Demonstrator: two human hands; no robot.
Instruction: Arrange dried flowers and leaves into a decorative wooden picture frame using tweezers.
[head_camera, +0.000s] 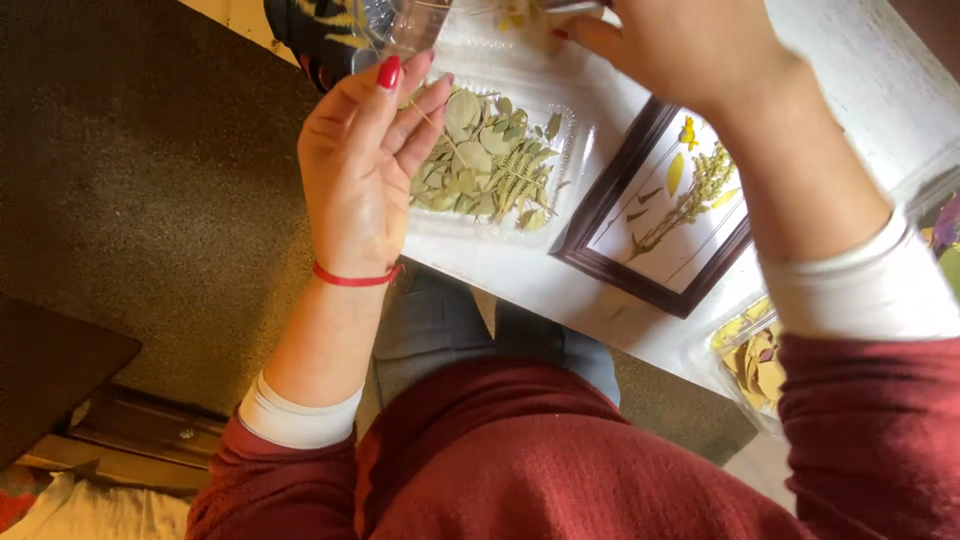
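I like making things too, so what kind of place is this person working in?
Probably a craft spot at home. A white table holds a clear tray of dried green leaves and a dark picture frame with pressed plants laid inside. Brown carpet covers the floor.

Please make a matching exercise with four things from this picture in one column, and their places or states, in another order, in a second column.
Things:
1. left hand
2. dark picture frame
3. clear tray of green leaves
4. clear tray of yellow leaves

Places or states:
A. at the table's near edge, beside the right sleeve
B. pinches a thin stem
C. lies between the two trays, with pressed plants inside
D. lies directly under the thin stem

Pairs: 1-B, 2-C, 3-D, 4-A
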